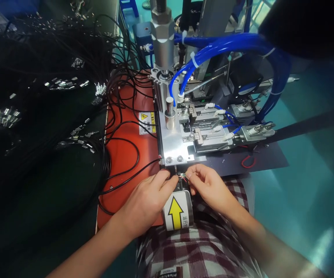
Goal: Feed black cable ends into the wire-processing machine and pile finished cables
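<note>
My left hand (151, 199) is closed at the front of the machine (174, 144), its thumb and fingertips pinched by a small black fixture. What those fingertips hold is hidden. My right hand (206, 185) pinches thin wires (184, 178), reddish and white, just right of the fixture. The wires' tips lie between the two hands and are too small to make out. Below the fingers, a white label with a yellow arrow (175, 212) covers a rounded part. A black cable (135, 173) runs over the red surface toward the fixture beside my left hand.
Black cables with silvery ends (7, 116) are heaped at the left. The red machine base (126, 154) carries a warning label (147, 122) and looped cables. Blue air tubes (227, 44) arch over metal cylinders at the right. A red wire loop (248, 161) lies on the dark plate.
</note>
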